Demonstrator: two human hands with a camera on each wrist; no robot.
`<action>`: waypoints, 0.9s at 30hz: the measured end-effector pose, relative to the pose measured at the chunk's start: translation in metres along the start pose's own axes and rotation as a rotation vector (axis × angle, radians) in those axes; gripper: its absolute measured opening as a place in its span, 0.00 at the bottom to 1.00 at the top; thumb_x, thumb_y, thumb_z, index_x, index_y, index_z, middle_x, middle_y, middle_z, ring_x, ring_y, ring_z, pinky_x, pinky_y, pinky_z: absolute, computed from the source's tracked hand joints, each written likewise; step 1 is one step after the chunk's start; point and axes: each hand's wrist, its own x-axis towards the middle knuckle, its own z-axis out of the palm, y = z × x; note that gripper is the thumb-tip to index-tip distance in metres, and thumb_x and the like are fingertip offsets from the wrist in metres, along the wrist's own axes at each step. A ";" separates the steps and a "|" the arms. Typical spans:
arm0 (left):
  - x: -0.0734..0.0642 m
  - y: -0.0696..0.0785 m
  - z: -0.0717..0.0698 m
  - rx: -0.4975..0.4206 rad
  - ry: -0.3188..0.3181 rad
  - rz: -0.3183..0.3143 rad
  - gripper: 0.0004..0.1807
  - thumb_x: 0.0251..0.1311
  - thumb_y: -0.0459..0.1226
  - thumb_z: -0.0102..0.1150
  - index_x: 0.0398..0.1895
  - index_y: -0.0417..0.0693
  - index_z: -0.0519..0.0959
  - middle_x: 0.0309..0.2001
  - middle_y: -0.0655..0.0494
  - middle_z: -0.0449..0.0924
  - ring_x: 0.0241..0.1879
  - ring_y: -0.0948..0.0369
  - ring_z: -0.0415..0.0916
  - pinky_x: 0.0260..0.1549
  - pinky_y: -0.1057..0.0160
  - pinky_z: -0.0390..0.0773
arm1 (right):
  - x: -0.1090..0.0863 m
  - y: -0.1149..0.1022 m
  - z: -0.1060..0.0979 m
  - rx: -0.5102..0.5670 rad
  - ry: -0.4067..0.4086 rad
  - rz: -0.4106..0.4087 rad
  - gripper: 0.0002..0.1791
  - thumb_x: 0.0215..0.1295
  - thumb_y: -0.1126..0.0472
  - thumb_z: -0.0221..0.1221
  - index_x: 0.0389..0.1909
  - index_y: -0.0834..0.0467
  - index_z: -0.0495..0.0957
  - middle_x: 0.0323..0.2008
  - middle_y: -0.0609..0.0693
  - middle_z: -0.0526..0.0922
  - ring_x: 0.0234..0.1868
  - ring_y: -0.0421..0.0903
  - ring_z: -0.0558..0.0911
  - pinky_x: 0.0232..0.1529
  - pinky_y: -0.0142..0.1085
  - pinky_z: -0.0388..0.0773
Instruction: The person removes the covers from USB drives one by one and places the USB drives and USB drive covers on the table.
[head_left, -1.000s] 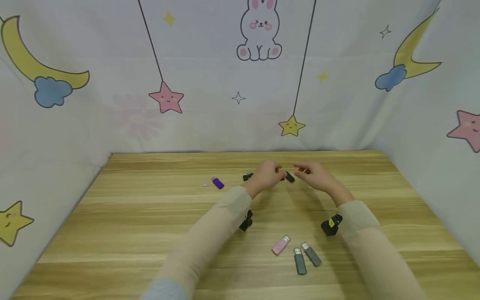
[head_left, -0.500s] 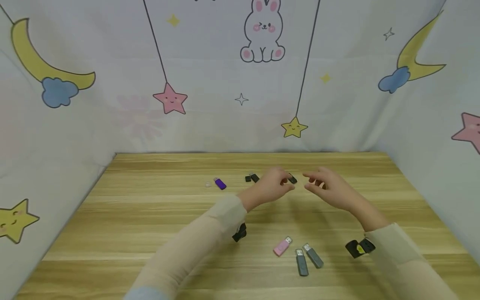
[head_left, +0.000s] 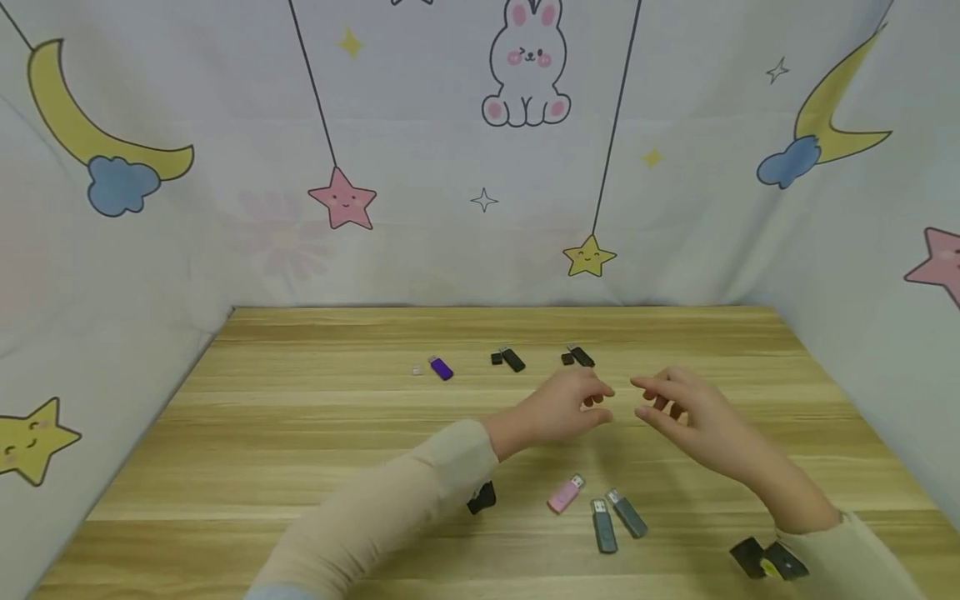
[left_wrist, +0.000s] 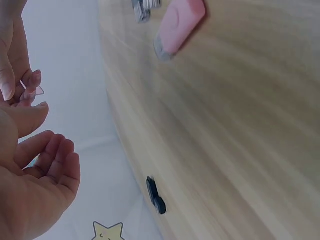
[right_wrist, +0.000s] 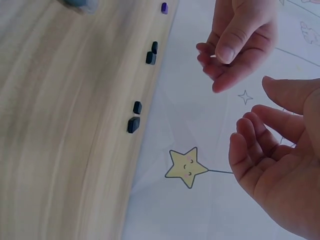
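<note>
My left hand point(head_left: 564, 406) hovers over the middle of the table, fingers loosely bent and nothing between them. Facing it, my right hand point(head_left: 693, 417) holds nothing either, its fingers relaxed. Just beyond the left hand lies a black USB stick point(head_left: 581, 357) with its small black cap point(head_left: 567, 359) beside it. Nearer to me are a pink USB stick point(head_left: 566, 494) and two grey USB sticks, one upright in view point(head_left: 603, 527) and one slanted point(head_left: 627, 512). In the left wrist view the pink stick shows large at the top, and both hands are empty.
At the back, another black USB stick point(head_left: 513, 359) lies by its cap point(head_left: 497, 359). Left of these is a purple USB stick point(head_left: 442, 368) with a clear cap point(head_left: 417, 370). A patterned cloth point(head_left: 420, 267) rises behind the wooden table point(head_left: 300, 433).
Both hands have drawn back toward me from the right-hand black stick, which now lies uncovered with its cap. The right hand has also moved rightward.
</note>
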 end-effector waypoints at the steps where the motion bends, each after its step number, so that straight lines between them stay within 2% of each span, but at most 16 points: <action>1: -0.001 0.001 0.001 -0.003 -0.006 0.003 0.18 0.65 0.39 0.59 0.55 0.40 0.79 0.42 0.52 0.80 0.41 0.64 0.75 0.39 0.75 0.72 | -0.003 -0.001 0.001 0.005 0.011 -0.003 0.19 0.66 0.63 0.60 0.56 0.64 0.77 0.35 0.42 0.74 0.34 0.33 0.72 0.30 0.29 0.74; 8: -0.005 0.007 0.015 -0.051 -0.055 0.031 0.18 0.64 0.38 0.61 0.55 0.41 0.79 0.45 0.53 0.80 0.45 0.65 0.76 0.43 0.77 0.72 | -0.022 -0.004 0.012 -0.020 0.082 -0.076 0.18 0.60 0.66 0.65 0.52 0.64 0.79 0.34 0.38 0.73 0.32 0.30 0.72 0.28 0.28 0.74; 11: -0.005 0.009 0.020 -0.071 -0.084 0.042 0.18 0.64 0.38 0.61 0.55 0.41 0.79 0.46 0.54 0.79 0.45 0.66 0.75 0.44 0.77 0.72 | -0.030 -0.006 0.017 -0.022 0.092 -0.066 0.17 0.59 0.65 0.65 0.50 0.64 0.80 0.34 0.37 0.73 0.32 0.30 0.72 0.28 0.28 0.74; 18: -0.005 0.009 0.030 -0.059 -0.138 0.061 0.17 0.62 0.37 0.63 0.52 0.42 0.80 0.44 0.56 0.80 0.43 0.67 0.74 0.41 0.78 0.71 | -0.048 -0.006 0.029 0.040 0.058 -0.017 0.16 0.59 0.64 0.65 0.48 0.64 0.81 0.33 0.36 0.72 0.32 0.30 0.72 0.29 0.28 0.75; 23: -0.005 0.010 0.035 -0.059 -0.216 0.036 0.16 0.61 0.37 0.63 0.51 0.42 0.80 0.46 0.55 0.80 0.42 0.68 0.73 0.41 0.78 0.70 | -0.056 0.000 0.039 0.059 0.028 -0.030 0.16 0.58 0.64 0.66 0.46 0.66 0.81 0.34 0.39 0.75 0.33 0.29 0.73 0.29 0.28 0.76; 27: -0.006 0.011 0.039 -0.059 -0.242 0.031 0.16 0.60 0.36 0.64 0.51 0.41 0.81 0.47 0.54 0.81 0.42 0.68 0.74 0.40 0.78 0.70 | -0.059 0.004 0.045 0.078 0.011 -0.044 0.15 0.57 0.66 0.66 0.45 0.67 0.81 0.34 0.41 0.77 0.33 0.29 0.73 0.28 0.28 0.76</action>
